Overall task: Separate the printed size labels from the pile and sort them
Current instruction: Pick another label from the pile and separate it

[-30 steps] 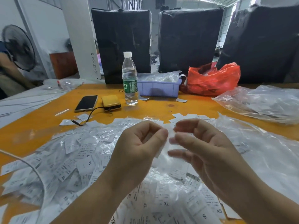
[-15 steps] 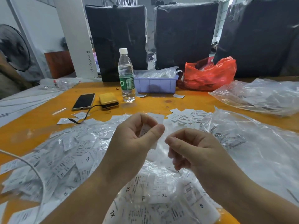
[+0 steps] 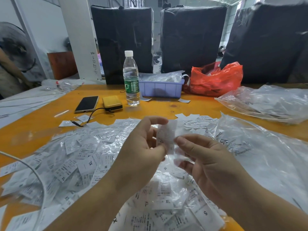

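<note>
A big pile of white printed size labels (image 3: 80, 157) marked XL, M and S lies on clear plastic across the orange table (image 3: 166, 107). My left hand (image 3: 143, 147) holds one upright white label (image 3: 166, 135) between thumb and forefinger above the pile. My right hand (image 3: 205, 155) pinches the same label's right edge with thumb and forefinger. A small heap of separated labels (image 3: 198, 121) lies just beyond my hands.
A water bottle (image 3: 131, 79), a phone (image 3: 87, 104) and a yellow power bank (image 3: 112, 103) with a cable stand at the back. A purple bin (image 3: 160, 88), a red bag (image 3: 216, 79) and clear plastic bags (image 3: 266, 102) lie to the right. A white cable (image 3: 25, 165) crosses the pile's left side.
My hands have drawn together and raised a single label, which stands upright between them. The right hand now grips it, where earlier its fingers were curled near the left hand.
</note>
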Tool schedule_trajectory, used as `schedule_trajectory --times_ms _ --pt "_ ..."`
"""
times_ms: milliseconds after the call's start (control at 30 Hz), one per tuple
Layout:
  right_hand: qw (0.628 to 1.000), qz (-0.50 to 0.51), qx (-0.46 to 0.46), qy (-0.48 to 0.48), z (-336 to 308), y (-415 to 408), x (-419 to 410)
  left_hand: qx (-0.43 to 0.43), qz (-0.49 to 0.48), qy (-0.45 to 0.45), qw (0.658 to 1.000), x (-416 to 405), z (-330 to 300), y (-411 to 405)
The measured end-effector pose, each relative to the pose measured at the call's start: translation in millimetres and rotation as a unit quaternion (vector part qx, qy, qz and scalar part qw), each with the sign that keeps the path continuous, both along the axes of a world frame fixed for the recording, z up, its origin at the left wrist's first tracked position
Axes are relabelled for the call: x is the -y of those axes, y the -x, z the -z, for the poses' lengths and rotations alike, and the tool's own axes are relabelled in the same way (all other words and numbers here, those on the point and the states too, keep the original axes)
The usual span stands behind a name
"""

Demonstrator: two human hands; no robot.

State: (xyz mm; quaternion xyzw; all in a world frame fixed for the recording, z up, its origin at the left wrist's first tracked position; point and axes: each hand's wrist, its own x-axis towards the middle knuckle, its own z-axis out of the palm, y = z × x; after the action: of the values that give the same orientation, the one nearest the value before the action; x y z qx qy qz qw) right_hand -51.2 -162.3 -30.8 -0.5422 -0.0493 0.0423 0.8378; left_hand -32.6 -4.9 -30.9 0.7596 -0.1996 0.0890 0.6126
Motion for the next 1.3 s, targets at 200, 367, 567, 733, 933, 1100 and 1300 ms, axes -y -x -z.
schedule_trajectory --times_ms 200,367,567,733,933,1100,1300 --pt "0.995 0.04 0.069 0.057 -0.1 -0.4 4.8 0.01 0.016 -0.061 0.998 1.4 -3.1 4.1" --pt "0.981 0.044 0.145 0.121 0.4 3.2 2.6 0.003 0.032 -0.09 0.995 -1.1 -3.6 5.2" --pt "0.947 0.123 0.201 0.217 1.2 3.3 7.2 0.008 0.026 -0.12 0.992 -6.3 -8.7 3.7" --pt "0.95 0.098 0.196 0.221 4.8 1.4 5.8 0.001 0.017 -0.093 0.996 -12.2 -12.5 3.5" --pt "0.967 0.057 0.165 0.184 6.2 -0.2 5.0 0.012 -0.016 -0.066 0.998 -12.0 -13.1 1.6" --pt "0.974 0.036 0.113 0.192 6.7 -3.0 6.0 -0.05 -0.022 0.01 0.998 -15.1 -14.3 -3.2" --pt "0.977 0.018 0.119 0.176 3.1 -5.7 10.2 -0.105 0.028 -0.041 0.993 -14.1 -12.6 -2.6"
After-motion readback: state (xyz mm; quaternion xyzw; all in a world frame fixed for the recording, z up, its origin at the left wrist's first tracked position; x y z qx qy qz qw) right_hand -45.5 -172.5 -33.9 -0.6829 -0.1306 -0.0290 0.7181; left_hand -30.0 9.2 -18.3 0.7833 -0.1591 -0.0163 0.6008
